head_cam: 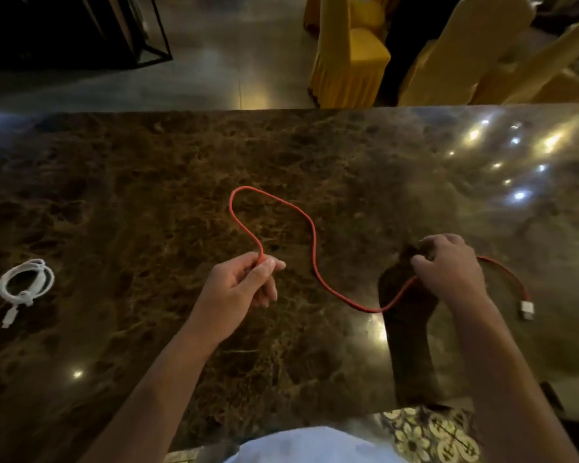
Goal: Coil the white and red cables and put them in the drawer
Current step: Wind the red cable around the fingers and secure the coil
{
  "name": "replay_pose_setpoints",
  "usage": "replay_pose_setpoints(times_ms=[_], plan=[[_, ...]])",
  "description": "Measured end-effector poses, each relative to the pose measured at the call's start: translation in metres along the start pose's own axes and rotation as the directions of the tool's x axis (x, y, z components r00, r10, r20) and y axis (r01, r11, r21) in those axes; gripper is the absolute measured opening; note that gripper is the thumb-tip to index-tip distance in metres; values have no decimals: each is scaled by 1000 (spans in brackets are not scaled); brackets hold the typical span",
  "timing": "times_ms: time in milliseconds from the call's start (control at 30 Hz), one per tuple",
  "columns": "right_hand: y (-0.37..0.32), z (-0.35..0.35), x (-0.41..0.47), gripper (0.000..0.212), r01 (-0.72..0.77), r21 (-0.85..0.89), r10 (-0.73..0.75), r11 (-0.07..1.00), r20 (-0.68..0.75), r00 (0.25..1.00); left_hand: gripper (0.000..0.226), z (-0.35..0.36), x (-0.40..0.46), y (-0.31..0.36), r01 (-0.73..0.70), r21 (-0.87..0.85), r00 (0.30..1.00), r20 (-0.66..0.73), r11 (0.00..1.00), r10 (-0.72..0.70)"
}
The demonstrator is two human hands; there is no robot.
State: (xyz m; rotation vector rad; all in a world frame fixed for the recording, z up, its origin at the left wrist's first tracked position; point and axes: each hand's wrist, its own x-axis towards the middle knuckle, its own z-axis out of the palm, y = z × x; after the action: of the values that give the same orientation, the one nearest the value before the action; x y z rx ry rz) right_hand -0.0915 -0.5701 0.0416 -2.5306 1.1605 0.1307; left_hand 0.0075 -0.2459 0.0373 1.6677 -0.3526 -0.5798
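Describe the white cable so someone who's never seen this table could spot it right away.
Start at the dark brown marble table and follow its left edge toward the person. The white cable lies there, away from both hands. Unlike the red cable stretched loose between the hands, it is already wound into a small tied coil, one plug trailing out.

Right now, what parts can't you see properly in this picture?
- The red cable: the stretch under the right hand is hidden in the head view.
- Its end inside the left hand: covered by the fingers.
- The white cable: one bit runs off the left edge.
- The drawer: not in view.
- The plug: too blurry to tell its type.
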Motion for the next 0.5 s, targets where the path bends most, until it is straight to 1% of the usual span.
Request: replay_pose_setpoints(times_ms=[67,133,167,233,300,333,367,400,433,467,500], plan=[[21,-6,0,49,21,-107,-14,994,68,998,24,18,3,-1,0,13,1000,3,1000,0],[35,-9,2,49,62,-198,-46,978,82,996,22,36,7,0,10,42,1000,-9,999,-9],[39,-10,3,46,77,-214,-60,974,82,995,22,45,8,1,18,57,1000,-18,998,-17],[43,-13,8,32,109,-186,-91,977,103,991,21,63,11,2,49,94,998,-43,994,-45],[44,-19,11,12,144,-128,-118,981,190,975,22,77,15,1,94,177,993,-86,980,-80],[44,-20,12,7,175,-69,-155,982,229,961,24,81,17,-1,113,253,989,-117,961,-86],[44,-20,12,6,206,37,-209,978,246,947,27,84,18,-2,132,347,985,-154,929,-83],[42,-17,11,10,229,187,-270,955,238,933,32,85,18,-3,155,452,978,-193,878,-73],[39,-14,9,14,244,350,-330,904,212,920,36,85,17,-3,185,558,970,-233,809,-61],[35,-11,6,17,244,508,-379,826,181,907,38,84,14,-3,224,651,960,-277,726,-48],[30,-6,3,19,222,651,-416,726,158,896,39,84,10,-2,266,715,944,-329,646,-24]])
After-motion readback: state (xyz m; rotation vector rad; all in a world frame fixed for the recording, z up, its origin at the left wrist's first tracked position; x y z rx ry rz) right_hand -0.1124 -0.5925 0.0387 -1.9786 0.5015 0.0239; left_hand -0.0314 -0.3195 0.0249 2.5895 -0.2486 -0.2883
